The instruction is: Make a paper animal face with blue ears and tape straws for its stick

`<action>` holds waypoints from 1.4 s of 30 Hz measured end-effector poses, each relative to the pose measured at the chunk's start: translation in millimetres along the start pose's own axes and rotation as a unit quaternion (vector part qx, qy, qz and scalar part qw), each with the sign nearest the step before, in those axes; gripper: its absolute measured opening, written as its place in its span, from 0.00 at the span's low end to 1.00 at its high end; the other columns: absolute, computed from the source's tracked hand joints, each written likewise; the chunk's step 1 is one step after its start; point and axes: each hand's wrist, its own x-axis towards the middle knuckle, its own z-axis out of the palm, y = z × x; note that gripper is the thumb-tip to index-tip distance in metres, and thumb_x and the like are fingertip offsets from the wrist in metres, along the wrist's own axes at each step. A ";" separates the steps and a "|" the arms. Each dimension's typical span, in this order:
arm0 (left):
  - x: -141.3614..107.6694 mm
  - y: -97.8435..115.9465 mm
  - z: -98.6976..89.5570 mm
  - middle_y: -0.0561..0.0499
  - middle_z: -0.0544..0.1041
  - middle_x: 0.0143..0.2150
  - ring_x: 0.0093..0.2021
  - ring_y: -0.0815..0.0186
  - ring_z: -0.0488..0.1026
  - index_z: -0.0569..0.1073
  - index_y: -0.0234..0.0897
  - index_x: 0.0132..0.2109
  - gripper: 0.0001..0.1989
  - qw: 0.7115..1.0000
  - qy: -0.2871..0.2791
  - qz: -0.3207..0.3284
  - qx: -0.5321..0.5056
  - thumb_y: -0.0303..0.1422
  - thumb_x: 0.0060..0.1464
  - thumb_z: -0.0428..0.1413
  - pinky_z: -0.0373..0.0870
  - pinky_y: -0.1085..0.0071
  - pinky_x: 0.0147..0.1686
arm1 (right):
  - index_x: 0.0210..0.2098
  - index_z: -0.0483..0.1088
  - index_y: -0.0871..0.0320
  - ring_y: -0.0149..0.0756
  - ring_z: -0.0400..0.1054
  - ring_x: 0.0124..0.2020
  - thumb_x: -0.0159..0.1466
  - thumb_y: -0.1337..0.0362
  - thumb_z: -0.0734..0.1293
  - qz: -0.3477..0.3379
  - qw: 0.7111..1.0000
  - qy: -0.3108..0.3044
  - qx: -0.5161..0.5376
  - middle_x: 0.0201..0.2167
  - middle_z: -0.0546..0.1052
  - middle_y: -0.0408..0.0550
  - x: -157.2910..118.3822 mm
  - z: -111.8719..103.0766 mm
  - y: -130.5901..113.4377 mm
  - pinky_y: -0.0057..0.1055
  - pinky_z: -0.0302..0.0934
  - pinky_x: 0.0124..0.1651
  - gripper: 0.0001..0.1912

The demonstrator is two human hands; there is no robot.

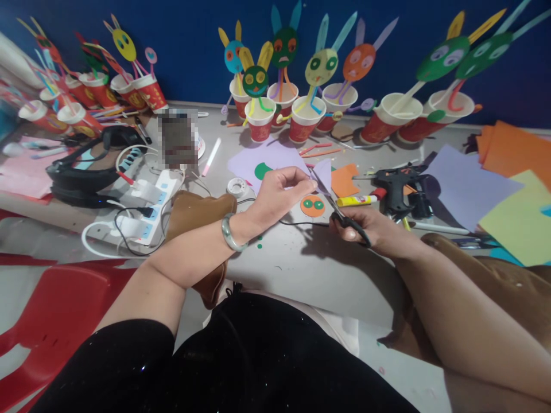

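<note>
My right hand (359,226) grips black-handled scissors (342,218), their blades pointing up and left toward my other hand. My left hand (282,195), with a bangle at the wrist, has thumb and fingers pinched on a small piece of light purple paper (323,174) at the scissor blades. Just below the fingertips, an orange paper oval (312,206) with two green eye shapes lies on the table. A green paper piece (262,170) rests on a larger purple sheet (241,158) behind my left hand. A yellow glue stick or marker (355,201) lies beside the scissors.
Red paper cups (260,126) holding paper rabbit-like faces line the back. On the left are a power strip (159,201), cables and a black headset (81,178). A black frame-like device (400,192) and coloured sheets (514,221) lie right. A red chair (64,298) stands lower left.
</note>
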 end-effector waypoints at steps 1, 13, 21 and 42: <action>0.1 -0.4 0.0 0.54 0.76 0.30 0.33 0.71 0.71 0.75 0.38 0.28 0.14 1.000 -0.001 0.001 0.002 0.38 0.54 0.70 0.71 0.70 0.38 | 0.25 0.63 0.56 0.30 0.50 0.28 0.45 0.22 0.76 -0.001 1.000 0.000 0.001 0.23 0.61 0.40 0.0 0.4 0.3 0.31 0.44 0.31 0.43; 0.8 -0.6 -0.1 0.53 0.76 0.30 0.34 0.70 0.71 0.74 0.37 0.27 0.20 1.000 -0.011 0.012 0.000 0.46 0.51 0.72 0.71 0.70 0.39 | 0.25 0.64 0.56 0.28 0.49 0.26 0.45 0.22 0.76 -0.017 1.000 0.000 0.016 0.22 0.60 0.38 0.9 1.2 3.7 0.30 0.43 0.30 0.43; 0.8 0.9 0.5 0.54 0.75 0.28 0.32 0.71 0.69 0.73 0.37 0.26 0.19 1.000 -0.005 0.008 -0.003 0.44 0.51 0.72 0.70 0.70 0.37 | 0.25 0.64 0.56 0.28 0.49 0.26 0.46 0.21 0.75 -0.019 1.000 -0.010 0.014 0.23 0.59 0.38 1.8 2.1 1.8 0.30 0.42 0.30 0.43; 2.7 0.7 -1.6 0.56 0.72 0.26 0.30 0.72 0.68 0.72 0.38 0.26 0.21 1.000 -0.005 0.021 0.023 0.45 0.49 0.73 0.70 0.69 0.37 | 0.25 0.67 0.57 0.29 0.52 0.26 0.45 0.21 0.76 -0.039 0.999 0.007 0.019 0.23 0.64 0.39 1.1 4.6 2.4 0.31 0.45 0.31 0.44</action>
